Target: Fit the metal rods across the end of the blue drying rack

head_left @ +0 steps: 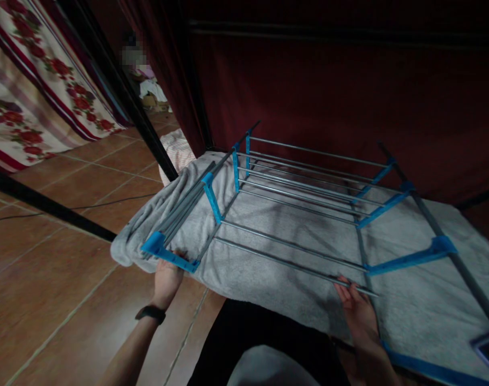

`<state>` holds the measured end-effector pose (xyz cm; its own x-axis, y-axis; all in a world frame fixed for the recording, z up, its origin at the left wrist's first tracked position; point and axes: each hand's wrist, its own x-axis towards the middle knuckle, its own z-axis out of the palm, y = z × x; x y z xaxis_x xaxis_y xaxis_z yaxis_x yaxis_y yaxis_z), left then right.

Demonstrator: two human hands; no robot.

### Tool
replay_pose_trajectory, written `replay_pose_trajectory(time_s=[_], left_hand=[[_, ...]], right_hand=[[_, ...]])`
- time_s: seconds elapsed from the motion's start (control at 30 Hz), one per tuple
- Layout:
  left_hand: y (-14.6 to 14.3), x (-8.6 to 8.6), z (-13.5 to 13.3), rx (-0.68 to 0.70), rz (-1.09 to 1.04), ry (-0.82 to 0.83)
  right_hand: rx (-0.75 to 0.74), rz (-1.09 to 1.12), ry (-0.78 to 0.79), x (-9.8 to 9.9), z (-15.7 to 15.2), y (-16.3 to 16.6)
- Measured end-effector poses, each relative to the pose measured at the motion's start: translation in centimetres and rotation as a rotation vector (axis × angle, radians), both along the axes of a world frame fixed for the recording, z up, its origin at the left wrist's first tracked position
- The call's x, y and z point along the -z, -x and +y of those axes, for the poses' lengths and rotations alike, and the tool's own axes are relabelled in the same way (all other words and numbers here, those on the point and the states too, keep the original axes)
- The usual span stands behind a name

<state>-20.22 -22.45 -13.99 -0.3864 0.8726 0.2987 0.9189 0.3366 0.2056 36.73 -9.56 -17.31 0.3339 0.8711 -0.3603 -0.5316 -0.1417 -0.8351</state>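
Note:
A rack frame of grey metal tubes (pixel 284 245) and blue plastic brackets (pixel 405 261) stands on a grey blanket. My left hand (pixel 168 281), with a dark band at the wrist, grips the near-left blue bracket (pixel 170 257); its fingers are partly hidden behind the plastic. My right hand (pixel 356 305) has its fingers closed on a loose-ended metal rod (pixel 276 261), near the rod's right end. That right end lies apart from the nearest right bracket, while the left end reaches the left side of the frame. Several spare rods (pixel 188 206) lie bundled at the left.
The grey blanket (pixel 260 279) covers a bed with dark posts (pixel 124 96). A dark red curtain (pixel 309 102) hangs behind. Another blue bracket (pixel 437 367) and a phone-like object (pixel 488 351) lie at lower right. A cable (pixel 103 202) crosses the tiled floor (pixel 71 300).

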Motion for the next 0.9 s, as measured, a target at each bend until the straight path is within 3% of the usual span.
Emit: replay_pose_trajectory(time_s=[0.43, 0.53, 0.77, 0.83, 0.9], left_hand=[[0.0, 0.4, -1.6, -0.108, 0.144, 0.077], [0.4, 0.5, -1.8, -0.057, 0.163, 0.044], [-0.4, -0.9, -3.3, 0.073, 0.01, -0.105], [-1.8, -1.3, -3.8, 0.044, -0.095, -0.126], [-3.4, -1.3, -4.1, -0.078, -0.273, -0.149]], right_hand=[[-0.004, 0.001, 0.022, 0.3, 0.0, -0.2], [-0.002, 0.018, 0.014, 0.3, -0.1, -0.1], [-0.013, 0.028, 0.012, 0.4, 0.1, -0.3], [-0.024, 0.029, 0.001, 0.5, 0.1, -0.4], [-0.025, 0.019, -0.007, 0.5, 0.1, -0.4]])
